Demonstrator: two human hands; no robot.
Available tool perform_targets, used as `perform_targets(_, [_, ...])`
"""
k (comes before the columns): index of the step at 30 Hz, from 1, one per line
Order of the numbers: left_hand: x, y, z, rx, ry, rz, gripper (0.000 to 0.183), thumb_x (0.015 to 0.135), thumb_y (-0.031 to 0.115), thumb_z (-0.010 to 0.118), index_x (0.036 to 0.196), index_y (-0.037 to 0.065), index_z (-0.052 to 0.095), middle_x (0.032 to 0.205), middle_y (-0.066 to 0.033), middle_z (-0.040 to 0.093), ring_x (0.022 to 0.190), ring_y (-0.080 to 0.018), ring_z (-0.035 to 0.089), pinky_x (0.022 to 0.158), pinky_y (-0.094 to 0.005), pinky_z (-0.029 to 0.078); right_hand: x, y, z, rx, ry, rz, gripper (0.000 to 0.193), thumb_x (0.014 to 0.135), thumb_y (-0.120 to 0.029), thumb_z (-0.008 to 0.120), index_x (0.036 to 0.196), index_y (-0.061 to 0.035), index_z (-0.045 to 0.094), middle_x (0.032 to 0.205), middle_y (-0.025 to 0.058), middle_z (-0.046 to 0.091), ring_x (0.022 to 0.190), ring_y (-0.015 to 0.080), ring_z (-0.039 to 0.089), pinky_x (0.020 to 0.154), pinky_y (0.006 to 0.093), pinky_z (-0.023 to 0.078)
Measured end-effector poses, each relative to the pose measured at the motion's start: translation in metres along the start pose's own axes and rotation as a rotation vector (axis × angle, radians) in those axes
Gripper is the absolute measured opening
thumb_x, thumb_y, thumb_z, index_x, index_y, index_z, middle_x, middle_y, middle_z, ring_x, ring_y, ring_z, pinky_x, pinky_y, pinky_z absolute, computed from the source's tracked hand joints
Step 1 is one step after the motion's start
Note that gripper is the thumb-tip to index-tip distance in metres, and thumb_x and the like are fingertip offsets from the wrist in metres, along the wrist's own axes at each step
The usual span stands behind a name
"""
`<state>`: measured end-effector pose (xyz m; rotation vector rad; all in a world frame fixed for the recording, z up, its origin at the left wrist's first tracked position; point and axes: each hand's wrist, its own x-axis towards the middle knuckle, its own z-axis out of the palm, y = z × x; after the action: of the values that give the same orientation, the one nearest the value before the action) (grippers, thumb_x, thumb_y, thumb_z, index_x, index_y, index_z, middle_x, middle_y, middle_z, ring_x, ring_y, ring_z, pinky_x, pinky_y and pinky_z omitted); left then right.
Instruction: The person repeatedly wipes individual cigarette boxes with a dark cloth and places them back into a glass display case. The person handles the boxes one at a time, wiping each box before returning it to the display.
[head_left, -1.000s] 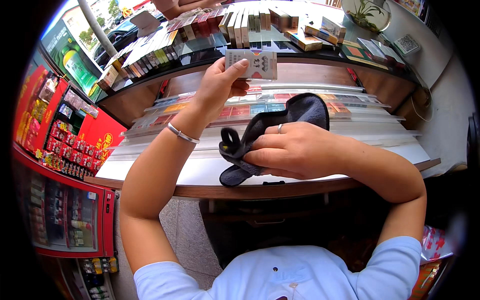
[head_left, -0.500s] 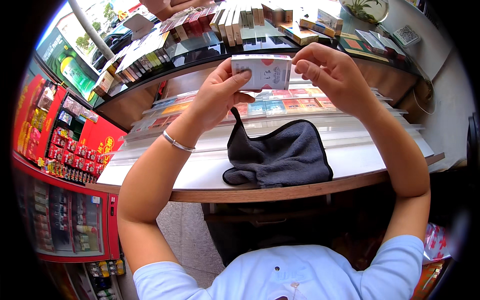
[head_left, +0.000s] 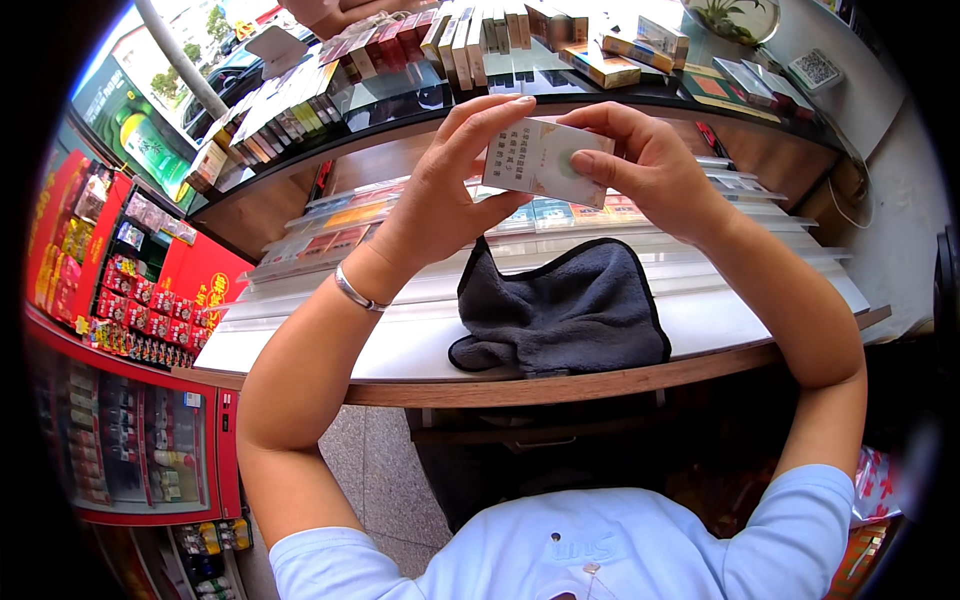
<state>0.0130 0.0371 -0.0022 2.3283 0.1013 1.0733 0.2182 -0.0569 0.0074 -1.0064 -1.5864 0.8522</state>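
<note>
A white cigarette pack (head_left: 545,165), with a pale green round mark and dark print on its face, is up in front of me above the sloping shelf. My right hand (head_left: 640,165) grips its right end, thumb pressed on the face and fingers behind the top edge. Around the left end is my left hand (head_left: 450,175), its fingers and thumb apart, fingers by the upper corner and thumb just under the lower one. Whether its fingers touch the back is hidden. Below both hands a dark grey cloth (head_left: 565,310) lies crumpled on the white counter (head_left: 400,345).
Clear tiered racks (head_left: 340,225) with flat coloured packs slope up behind the cloth. Beyond them, a dark glass ledge (head_left: 400,100) carries rows of upright packs and several loose boxes (head_left: 600,65). A fishbowl (head_left: 735,20) stands far right; a red-framed cooler (head_left: 140,430) is at left.
The pack has been turned to show another face and tilted down to the right. My right hand has closed on its right end; my left thumb has come off its face.
</note>
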Motion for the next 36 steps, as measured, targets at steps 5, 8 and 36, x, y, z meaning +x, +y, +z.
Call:
perform_targets(5, [-0.001, -0.001, -0.001, 0.058, -0.030, -0.044, 0.044, 0.078, 0.015, 0.073, 0.117, 0.006, 0.056, 0.105, -0.0048, 0.054, 0.094, -0.0152, 0.056, 0.079, -0.0268, 0.050, 0.000, 0.006, -0.007, -0.024, 0.001, 0.075, 0.040, 0.094, -0.031, 0.057, 0.122, -0.0013, 0.054, 0.108, 0.0081, 0.061, 0.098, 0.0106, 0.057, 0.082, 0.0250, 0.048])
perform_targets(8, [-0.001, -0.001, -0.001, -0.159, -0.008, -0.293, 0.033, 0.086, 0.030, 0.068, 0.103, 0.003, 0.061, 0.077, -0.0012, 0.061, 0.069, -0.0103, 0.058, 0.063, -0.0216, 0.050, 0.001, 0.009, -0.008, -0.060, 0.055, -0.056, 0.041, 0.095, -0.034, 0.054, 0.120, -0.0011, 0.055, 0.108, 0.0119, 0.061, 0.101, 0.0166, 0.058, 0.083, 0.0293, 0.049])
perform_targets(36, [-0.007, 0.001, 0.000, -0.476, -0.406, -0.695, 0.033, 0.096, 0.028, 0.054, 0.120, 0.006, 0.055, 0.099, -0.0045, 0.063, 0.089, -0.0105, 0.060, 0.081, -0.0247, 0.049, -0.036, 0.031, -0.195, -1.194, -0.096, 1.209, 0.033, 0.069, -0.032, 0.073, 0.088, -0.0047, 0.070, 0.074, 0.0061, 0.064, 0.068, 0.0193, 0.059, 0.061, 0.0340, 0.048])
